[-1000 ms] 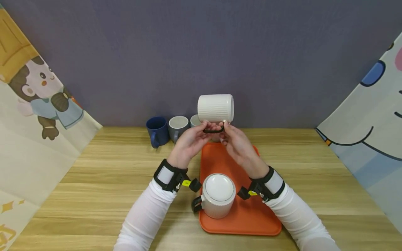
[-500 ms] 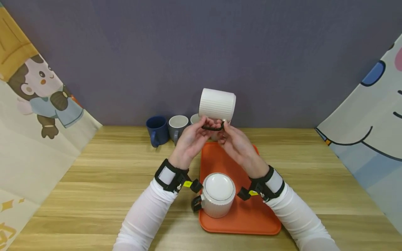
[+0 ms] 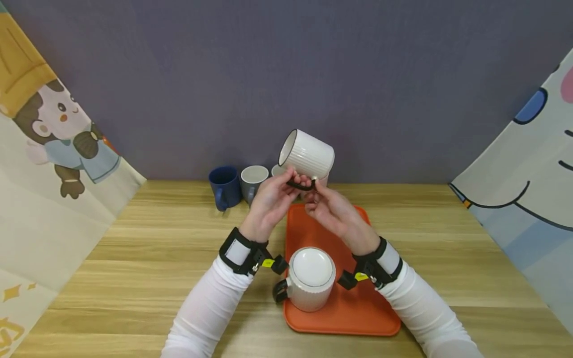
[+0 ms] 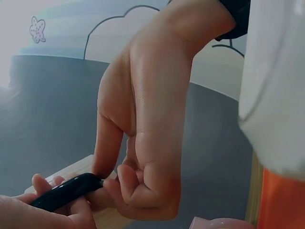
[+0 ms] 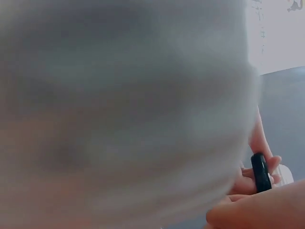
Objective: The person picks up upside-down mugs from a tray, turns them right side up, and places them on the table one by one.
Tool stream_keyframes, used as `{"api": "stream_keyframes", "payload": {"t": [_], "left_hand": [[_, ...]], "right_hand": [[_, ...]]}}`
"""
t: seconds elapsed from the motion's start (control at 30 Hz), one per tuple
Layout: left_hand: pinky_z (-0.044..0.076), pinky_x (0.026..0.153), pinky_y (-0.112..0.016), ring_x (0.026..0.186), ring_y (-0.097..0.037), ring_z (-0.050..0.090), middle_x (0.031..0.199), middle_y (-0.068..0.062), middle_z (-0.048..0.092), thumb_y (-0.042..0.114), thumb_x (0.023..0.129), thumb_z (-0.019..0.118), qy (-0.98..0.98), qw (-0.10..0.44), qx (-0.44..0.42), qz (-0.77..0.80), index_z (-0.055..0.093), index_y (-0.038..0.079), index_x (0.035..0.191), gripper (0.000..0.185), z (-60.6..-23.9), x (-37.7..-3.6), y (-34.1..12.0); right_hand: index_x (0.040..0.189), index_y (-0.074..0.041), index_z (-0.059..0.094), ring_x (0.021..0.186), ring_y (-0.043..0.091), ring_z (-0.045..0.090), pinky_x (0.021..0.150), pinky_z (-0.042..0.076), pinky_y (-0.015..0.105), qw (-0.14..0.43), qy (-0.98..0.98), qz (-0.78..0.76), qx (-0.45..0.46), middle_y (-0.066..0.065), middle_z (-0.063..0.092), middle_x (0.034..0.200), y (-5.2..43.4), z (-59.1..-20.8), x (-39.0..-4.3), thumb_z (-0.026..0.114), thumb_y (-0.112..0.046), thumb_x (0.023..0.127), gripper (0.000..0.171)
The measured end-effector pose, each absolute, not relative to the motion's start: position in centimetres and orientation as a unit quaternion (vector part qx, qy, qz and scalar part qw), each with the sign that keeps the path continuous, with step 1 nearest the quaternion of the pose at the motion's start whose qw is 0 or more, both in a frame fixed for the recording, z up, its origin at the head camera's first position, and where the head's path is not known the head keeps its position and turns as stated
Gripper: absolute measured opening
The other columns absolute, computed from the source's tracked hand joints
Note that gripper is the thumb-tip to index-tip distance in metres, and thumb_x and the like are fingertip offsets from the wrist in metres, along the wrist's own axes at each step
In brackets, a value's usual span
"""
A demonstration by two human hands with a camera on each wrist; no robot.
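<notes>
A white ribbed mug (image 3: 309, 153) with a dark rim and black handle (image 3: 301, 186) is held in the air, tilted so its mouth faces upper left. My left hand (image 3: 270, 201) pinches the handle at its rim end, while my right hand (image 3: 335, 214) pinches it near the base end. Both hands also show at the black handle (image 4: 66, 192) in the left wrist view. Below them, a similar white mug (image 3: 312, 278) rests upside down on an orange tray (image 3: 353, 308), its black handle pointing left. This mug's blurred wall (image 5: 128, 109) fills most of the right wrist view.
At the back of the wooden table stand a blue mug (image 3: 225, 188) and a grey mug (image 3: 253, 183). Beside them another light mug (image 3: 277, 170) is partly covered by my left hand. A pink edge (image 4: 224, 223) shows low in the left wrist view. A grey wall rises behind.
The held mug has turned from lying level to tilted, and its open mouth now shows at upper left. My right fingers have shifted slightly left with the handle.
</notes>
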State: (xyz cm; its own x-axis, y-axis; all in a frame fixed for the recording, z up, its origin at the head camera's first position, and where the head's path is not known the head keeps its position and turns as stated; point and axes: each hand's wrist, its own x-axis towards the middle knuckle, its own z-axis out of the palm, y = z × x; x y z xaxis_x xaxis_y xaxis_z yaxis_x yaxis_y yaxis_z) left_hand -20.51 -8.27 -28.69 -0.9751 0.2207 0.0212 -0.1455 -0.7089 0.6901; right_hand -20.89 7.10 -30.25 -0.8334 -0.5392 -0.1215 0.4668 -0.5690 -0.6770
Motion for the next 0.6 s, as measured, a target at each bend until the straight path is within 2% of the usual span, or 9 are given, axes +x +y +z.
{"api": "stream_keyframes", "payload": {"t": [0.17, 0.37, 0.5, 0.6], "left_hand": [[0.044, 0.085, -0.025, 0.075, -0.013, 0.059, 0.072, -0.001, 0.057, 0.011, 0.102, 0.039, 0.37, 0.093, 0.048, 0.923, 0.061, 0.01, 0.075, 0.035, -28.6, -20.2, -8.2], [0.042, 0.086, -0.025, 0.076, -0.012, 0.059, 0.072, 0.0, 0.058, 0.009, 0.102, 0.038, 0.369, 0.107, 0.056, 0.922, 0.064, 0.011, 0.075, 0.038, -28.4, -20.0, -7.8], [0.042, 0.086, -0.024, 0.077, -0.013, 0.057, 0.073, -0.001, 0.058, 0.009, 0.102, 0.038, 0.377, 0.106, 0.07, 0.917, 0.062, 0.009, 0.075, 0.037, -28.0, -20.2, -7.6], [0.043, 0.083, -0.023, 0.075, -0.011, 0.057, 0.073, 0.0, 0.058, 0.008, 0.102, 0.039, 0.385, 0.101, 0.077, 0.914, 0.062, 0.009, 0.075, 0.036, -27.5, -20.6, -7.3]], "right_hand": [[0.101, -0.01, 0.052, 0.079, 0.01, 0.039, 0.068, 0.032, 0.021, 0.292, 0.361, -0.885, -0.038, 0.0, 0.045, 0.09, 7.3, -30.4, -20.8, 0.033, -0.03, 0.103, 0.027], [0.105, -0.012, 0.053, 0.089, 0.012, 0.052, 0.076, 0.042, 0.022, 0.256, 0.414, -0.871, -0.066, 0.0, 0.056, 0.097, 7.9, -30.7, -20.6, 0.029, -0.029, 0.105, 0.03], [0.12, -0.01, 0.048, 0.1, 0.012, 0.058, 0.085, 0.045, 0.023, 0.226, 0.484, -0.839, -0.101, -0.004, 0.063, 0.105, 8.6, -30.8, -20.5, 0.023, -0.032, 0.105, 0.036], [0.134, -0.001, 0.041, 0.104, 0.012, 0.06, 0.087, 0.047, 0.023, 0.194, 0.545, -0.806, -0.124, -0.006, 0.065, 0.108, 9.2, -30.8, -20.5, 0.024, -0.032, 0.105, 0.045]]}}
